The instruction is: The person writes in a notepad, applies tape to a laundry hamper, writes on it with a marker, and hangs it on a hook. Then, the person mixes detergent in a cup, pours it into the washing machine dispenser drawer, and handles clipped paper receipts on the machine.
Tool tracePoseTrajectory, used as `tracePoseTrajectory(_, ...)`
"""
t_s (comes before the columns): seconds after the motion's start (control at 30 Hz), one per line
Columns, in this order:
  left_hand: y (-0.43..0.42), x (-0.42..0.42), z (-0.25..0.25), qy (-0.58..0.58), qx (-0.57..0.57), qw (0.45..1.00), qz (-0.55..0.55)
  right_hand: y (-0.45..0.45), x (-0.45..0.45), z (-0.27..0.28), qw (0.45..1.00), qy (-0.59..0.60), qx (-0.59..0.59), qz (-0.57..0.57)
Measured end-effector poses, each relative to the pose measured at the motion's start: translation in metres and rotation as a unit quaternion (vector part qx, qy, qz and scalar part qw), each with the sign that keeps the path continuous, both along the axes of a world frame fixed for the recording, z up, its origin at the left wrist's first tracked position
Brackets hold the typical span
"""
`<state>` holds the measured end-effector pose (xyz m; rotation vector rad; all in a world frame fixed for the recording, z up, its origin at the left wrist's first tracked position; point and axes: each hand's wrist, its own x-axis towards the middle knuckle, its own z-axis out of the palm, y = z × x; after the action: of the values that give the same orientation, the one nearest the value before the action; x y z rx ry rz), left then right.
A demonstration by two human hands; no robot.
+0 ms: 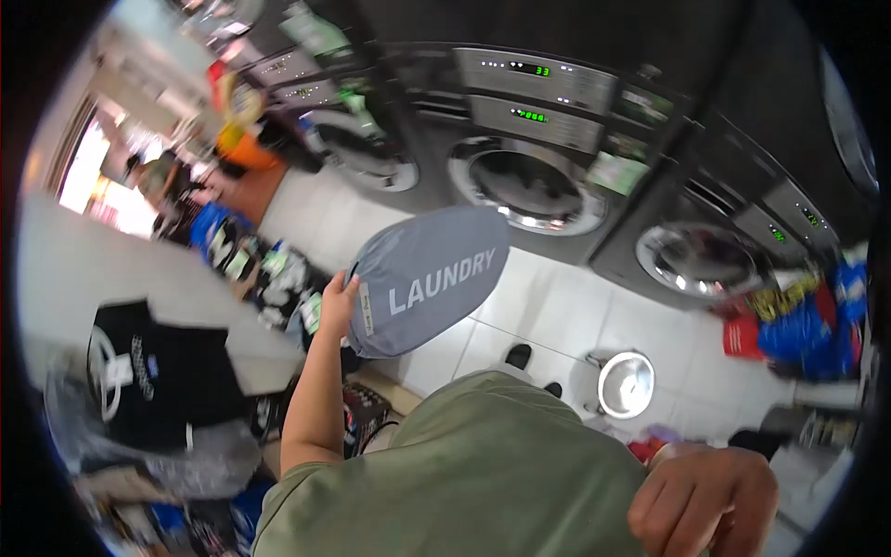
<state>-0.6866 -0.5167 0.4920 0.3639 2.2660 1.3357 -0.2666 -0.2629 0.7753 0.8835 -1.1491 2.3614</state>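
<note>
Gripping the laundry bag [429,269], left hand [338,304] extends forward; right hand [703,501] (clenched) sits apart.

We mark the laundry bag [432,297] grey, its lettering [442,281] white. Washing machines [524,181]: dark grey to black, silver panels [538,79], green digits [534,116]. Floor [538,320]: white tile grid. At its right edge we get blue, red, yellow bundles [798,339]. White counter [121,251]; near edge, black top [176,381], white print. Shirt [455,464]: plain olive green.
</note>
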Motion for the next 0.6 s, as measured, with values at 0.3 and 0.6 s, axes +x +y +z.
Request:
tracePoseTrajectory(0.3,-0.148,-0.097,0.047,0.151,0.208,0.925,0.279,-0.017,-0.217,0.012,0.973,0.037,-0.008,0.229)
tracePoseTrajectory(0.6,-0.174,-0.265,0.092,0.291,0.349,0.804,0.383,-0.053,-0.484,0.019,0.927,0.091,-0.017,0.363)
